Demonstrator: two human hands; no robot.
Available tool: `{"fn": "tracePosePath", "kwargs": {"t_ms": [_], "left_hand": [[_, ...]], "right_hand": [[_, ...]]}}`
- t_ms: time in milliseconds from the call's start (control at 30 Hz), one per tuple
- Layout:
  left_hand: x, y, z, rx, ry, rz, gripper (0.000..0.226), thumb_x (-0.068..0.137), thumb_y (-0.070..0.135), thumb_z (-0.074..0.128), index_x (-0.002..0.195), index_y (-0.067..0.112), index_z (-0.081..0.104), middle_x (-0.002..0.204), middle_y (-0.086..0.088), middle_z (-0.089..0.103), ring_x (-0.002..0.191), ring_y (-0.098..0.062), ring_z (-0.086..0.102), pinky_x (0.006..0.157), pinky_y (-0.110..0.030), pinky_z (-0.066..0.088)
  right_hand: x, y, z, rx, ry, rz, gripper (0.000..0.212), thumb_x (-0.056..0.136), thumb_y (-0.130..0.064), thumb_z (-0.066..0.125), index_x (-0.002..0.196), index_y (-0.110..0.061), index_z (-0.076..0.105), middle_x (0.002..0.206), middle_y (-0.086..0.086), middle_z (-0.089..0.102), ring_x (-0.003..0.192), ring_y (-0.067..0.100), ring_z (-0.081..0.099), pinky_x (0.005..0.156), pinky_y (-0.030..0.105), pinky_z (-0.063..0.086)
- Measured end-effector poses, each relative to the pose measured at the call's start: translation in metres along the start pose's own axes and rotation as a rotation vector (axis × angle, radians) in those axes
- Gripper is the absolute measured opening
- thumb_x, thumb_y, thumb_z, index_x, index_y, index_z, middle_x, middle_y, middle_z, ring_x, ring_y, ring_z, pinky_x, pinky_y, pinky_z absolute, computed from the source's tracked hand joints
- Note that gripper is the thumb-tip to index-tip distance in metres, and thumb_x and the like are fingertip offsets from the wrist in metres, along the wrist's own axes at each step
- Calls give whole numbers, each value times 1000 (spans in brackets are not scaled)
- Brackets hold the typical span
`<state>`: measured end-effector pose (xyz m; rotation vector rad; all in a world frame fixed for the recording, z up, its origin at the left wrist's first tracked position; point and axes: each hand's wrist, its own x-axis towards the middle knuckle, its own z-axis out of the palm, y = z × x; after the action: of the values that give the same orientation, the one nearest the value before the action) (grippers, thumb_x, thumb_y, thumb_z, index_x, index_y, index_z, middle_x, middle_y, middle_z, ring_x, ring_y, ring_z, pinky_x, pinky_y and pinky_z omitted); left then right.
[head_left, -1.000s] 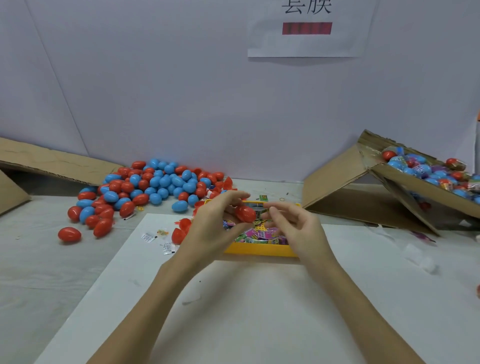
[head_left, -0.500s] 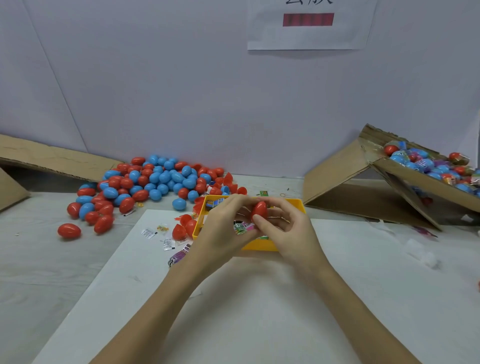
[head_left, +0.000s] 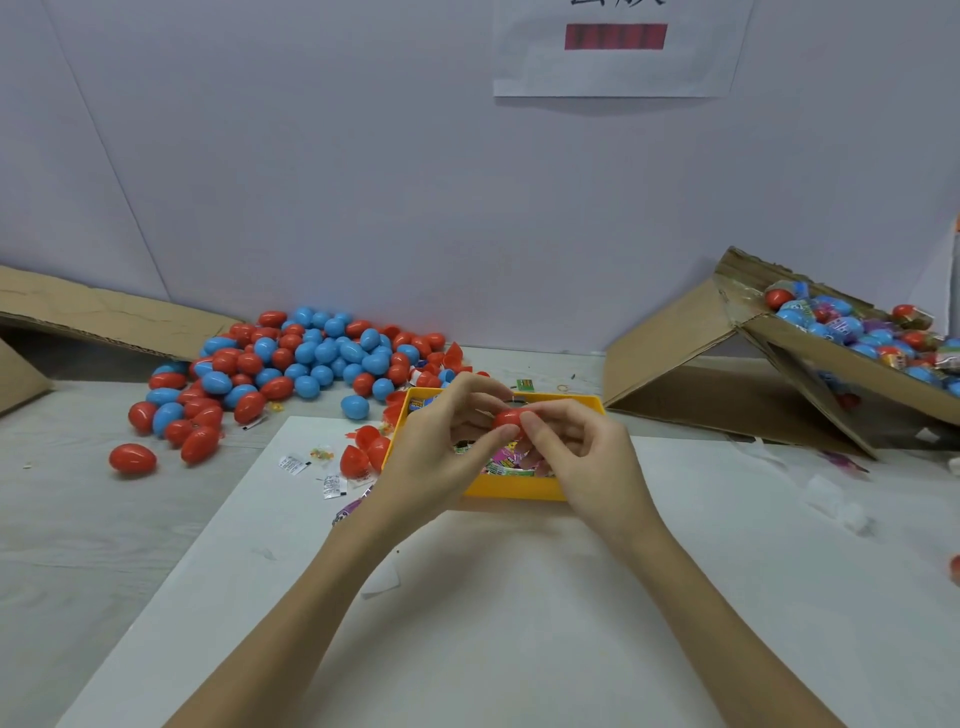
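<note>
Your right hand (head_left: 582, 452) has joined your left hand (head_left: 436, 447), both pinching the red egg (head_left: 508, 419) above the yellow tray (head_left: 511, 487); it's probably ready to snap shut.

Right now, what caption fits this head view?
Left hand and right hand pinch a red egg over a yellow tray.

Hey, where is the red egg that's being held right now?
In the head view, the red egg sits centre frame, pinched between the left hand and right hand, over the yellow tray.
</note>
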<state>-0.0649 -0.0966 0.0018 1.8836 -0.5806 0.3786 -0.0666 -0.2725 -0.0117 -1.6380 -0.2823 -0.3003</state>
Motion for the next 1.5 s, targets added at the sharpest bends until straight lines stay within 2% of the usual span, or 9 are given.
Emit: {"fn": "tracePosePath", "kwargs": {"t_ms": [100,433,600,667,767,900,1033,1167,1500], "left_hand": [[1,-4,0,3,23,-23,18,102,14,61,116,21,69,99,5,73,93,-15,71,82,-24,57],[6,-17,-6,-193,195,-343,15,100,26,64,111,30,73,98,10,77,92,-9,75,73,-17,58],[7,-18,-5,-164,181,-368,21,91,30,76,111,33,73,106,5,74,98,-12,72,78,-22,60],[6,-17,-5,-154,172,-368,21,90,29,77,111,31,74,105,6,74,97,-11,71,74,-18,59],[5,-17,-4,-132,146,-357,23,88,26,78,110,31,74,105,7,73,94,-8,71,70,-15,57],[2,-15,0,-80,108,-303,25,86,22,81,110,25,75,103,9,73,89,1,70,71,-17,58],[0,-16,8,21,100,-209,25,86,23,81,111,22,75,109,4,72,92,-9,71,79,-28,62],[-2,-14,15,150,120,-116,28,87,32,79,112,22,74,112,3,65,93,-7,66,79,-17,57],[-1,-15,8,233,171,-114,10,88,21,79,99,23,79,103,5,64,88,-3,61,71,-13,52]], "right_hand": [[1,2,1,-28,6,17,18,103,-22,59,115,-15,70,91,4,77,80,20,74,67,25,58],[0,18,-5,-944,-258,-126,44,109,-40,40,108,-20,78,111,-4,73,110,16,59,100,40,44],[2,15,-8,-827,-115,-181,23,104,-25,58,97,-17,78,94,-3,76,85,8,61,76,21,47],[1,11,-10,-766,-35,-209,15,99,-13,66,104,-17,79,102,-4,78,91,7,66,82,14,50],[0,8,-11,-671,59,-201,24,96,-6,68,114,-19,76,102,-3,78,95,9,71,88,24,58],[1,7,-10,-560,153,-121,31,94,-15,73,125,-20,71,93,-3,79,85,4,72,76,7,51],[2,9,-9,-441,169,-74,12,92,-19,76,103,-16,77,91,-6,78,85,2,73,76,27,62],[2,7,-7,-347,111,-86,5,91,-15,78,94,-19,79,85,-12,77,83,2,73,75,17,58],[-2,8,-4,-574,55,-125,22,103,-17,59,119,-18,75,113,-7,74,106,6,67,89,17,53]]}}
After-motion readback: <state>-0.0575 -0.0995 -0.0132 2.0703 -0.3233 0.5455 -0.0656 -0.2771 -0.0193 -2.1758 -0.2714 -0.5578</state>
